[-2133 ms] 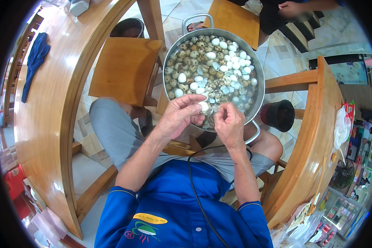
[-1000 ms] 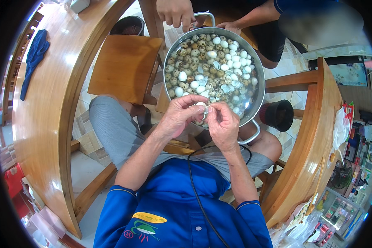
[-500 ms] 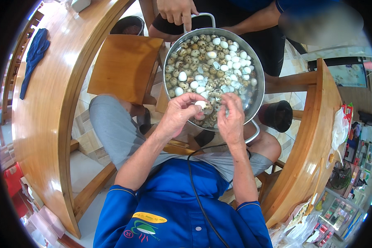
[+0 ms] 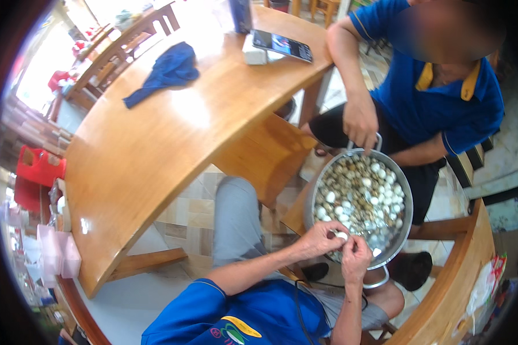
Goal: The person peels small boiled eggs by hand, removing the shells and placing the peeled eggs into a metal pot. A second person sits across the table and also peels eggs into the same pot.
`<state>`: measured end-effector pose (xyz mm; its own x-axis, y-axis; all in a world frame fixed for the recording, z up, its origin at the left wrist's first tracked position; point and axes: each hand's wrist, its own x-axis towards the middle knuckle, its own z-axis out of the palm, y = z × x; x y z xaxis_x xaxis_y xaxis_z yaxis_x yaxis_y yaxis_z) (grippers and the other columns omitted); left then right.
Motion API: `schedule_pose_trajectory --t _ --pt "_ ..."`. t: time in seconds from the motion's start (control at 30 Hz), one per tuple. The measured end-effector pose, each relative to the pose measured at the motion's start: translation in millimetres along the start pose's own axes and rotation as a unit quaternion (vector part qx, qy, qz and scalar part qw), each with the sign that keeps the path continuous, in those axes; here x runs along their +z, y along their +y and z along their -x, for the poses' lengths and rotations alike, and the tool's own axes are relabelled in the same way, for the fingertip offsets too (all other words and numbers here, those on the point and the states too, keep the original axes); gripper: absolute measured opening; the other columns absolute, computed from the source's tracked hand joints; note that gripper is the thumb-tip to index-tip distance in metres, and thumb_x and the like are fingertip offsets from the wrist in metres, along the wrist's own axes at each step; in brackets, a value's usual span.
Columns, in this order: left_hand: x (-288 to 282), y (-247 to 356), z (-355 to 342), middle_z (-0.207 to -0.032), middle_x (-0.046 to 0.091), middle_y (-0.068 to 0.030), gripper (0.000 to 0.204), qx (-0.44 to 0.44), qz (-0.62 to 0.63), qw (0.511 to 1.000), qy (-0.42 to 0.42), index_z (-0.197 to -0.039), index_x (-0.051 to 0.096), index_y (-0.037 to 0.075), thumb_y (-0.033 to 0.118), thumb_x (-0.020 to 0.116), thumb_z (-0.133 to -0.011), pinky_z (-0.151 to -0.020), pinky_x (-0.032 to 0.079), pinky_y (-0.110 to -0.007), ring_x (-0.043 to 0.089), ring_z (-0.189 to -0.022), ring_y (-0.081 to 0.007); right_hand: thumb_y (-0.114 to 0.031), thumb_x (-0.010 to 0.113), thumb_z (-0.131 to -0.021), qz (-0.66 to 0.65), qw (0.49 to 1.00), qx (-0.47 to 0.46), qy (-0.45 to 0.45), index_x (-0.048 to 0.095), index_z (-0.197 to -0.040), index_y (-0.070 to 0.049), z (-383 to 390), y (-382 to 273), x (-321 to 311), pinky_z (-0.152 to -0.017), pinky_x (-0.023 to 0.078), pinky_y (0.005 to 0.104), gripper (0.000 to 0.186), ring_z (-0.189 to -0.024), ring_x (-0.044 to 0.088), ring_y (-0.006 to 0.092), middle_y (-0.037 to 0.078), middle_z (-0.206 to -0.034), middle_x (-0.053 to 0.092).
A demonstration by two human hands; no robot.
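A wide metal pot [image 4: 407, 200] full of quail eggs stands before me. Speckled eggs [image 4: 342, 179] fill its far left side, and white peeled eggs [image 4: 389, 191] gather on the right. Over the pot's near rim, my left hand [image 4: 318, 240] pinches a quail egg [image 4: 342, 235] whose white shows between thumb and fingers. My right hand [image 4: 357, 259] is beside it, fingertips pressed together against the egg's side; anything in them is too small to make out.
Across the pot sits a person in a blue shirt, one hand [image 4: 361, 122] at its far handle. A wooden table [image 4: 155, 155] on the left bears a blue cloth [image 4: 170, 73] and a phone [image 4: 282, 45]. A dark bin [image 4: 414, 270] stands right of the pot.
The view has swung left and up, so the pot appears lower and farther right. My left hand still holds the egg; my right fingers have come in against it.
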<state>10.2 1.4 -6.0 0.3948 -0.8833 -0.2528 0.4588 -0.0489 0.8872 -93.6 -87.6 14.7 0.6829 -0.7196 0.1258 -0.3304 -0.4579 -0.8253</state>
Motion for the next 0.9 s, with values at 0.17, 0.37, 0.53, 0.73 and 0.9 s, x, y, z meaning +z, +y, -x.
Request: schedule_pose_trajectory --t 0.17,0.37,0.53,0.73,0.9 --pt "3.3 -0.7 0.6 -0.072 0.056 -0.0027 0.019 0.034 0.031 0.999 0.004 -0.098 0.056 0.000 0.009 0.055 -0.081 -0.055 0.045 -0.021 0.054 -0.063 -0.0074 0.000 0.053 -0.078 -0.098 0.993 0.069 0.017 0.056 -0.077 0.002 4.6 9.7 5.0 -0.051 0.044 0.0329 0.004 -0.054 0.055 0.0171 0.013 -0.063 0.057" --pt "-1.0 6.5 1.5 -0.079 0.057 -0.0011 0.014 0.026 0.076 0.997 -0.012 -0.095 0.056 0.001 0.009 0.055 -0.083 -0.061 0.045 -0.021 0.054 -0.070 -0.0063 0.002 0.052 -0.077 -0.015 0.999 -0.036 0.011 0.055 -0.079 0.002 4.1 -3.0 1.6 -0.052 0.044 0.0351 0.004 -0.056 0.056 0.0242 0.015 -0.066 0.057" --pt "-1.0 2.8 3.4 -0.084 0.060 -0.0036 0.013 0.009 0.113 0.993 0.016 -0.095 0.058 0.002 0.007 0.055 -0.083 -0.063 0.047 -0.023 0.055 -0.069 -0.0082 -0.001 0.054 -0.076 0.023 0.999 -0.026 0.027 0.054 -0.076 0.001 6.1 -1.7 -3.3 -0.053 0.042 0.0371 0.002 -0.057 0.054 0.0310 0.016 -0.065 0.055" --pt "-3.6 10.2 3.1 -0.094 0.061 -0.0103 0.014 0.000 0.185 0.983 0.006 -0.095 0.059 -0.001 0.005 0.054 -0.083 -0.069 0.051 -0.026 0.061 -0.085 -0.0188 0.000 0.056 -0.076 0.003 0.997 0.050 0.065 0.055 -0.083 0.002 2.5 7.8 -13.3 -0.058 0.045 0.0348 0.008 -0.065 0.057 0.0272 0.015 -0.075 0.057" --pt "2.4 8.5 -1.3 -0.094 0.060 -0.0093 0.017 -0.015 0.181 0.983 0.038 -0.099 0.056 0.000 0.008 0.055 -0.084 -0.073 0.050 -0.028 0.059 -0.085 -0.0158 -0.002 0.059 -0.075 -0.001 0.996 -0.092 0.007 0.057 -0.095 0.002 0.9 -2.6 -7.2 -0.068 0.046 0.0365 0.021 -0.082 0.057 0.0283 0.017 -0.092 0.055"
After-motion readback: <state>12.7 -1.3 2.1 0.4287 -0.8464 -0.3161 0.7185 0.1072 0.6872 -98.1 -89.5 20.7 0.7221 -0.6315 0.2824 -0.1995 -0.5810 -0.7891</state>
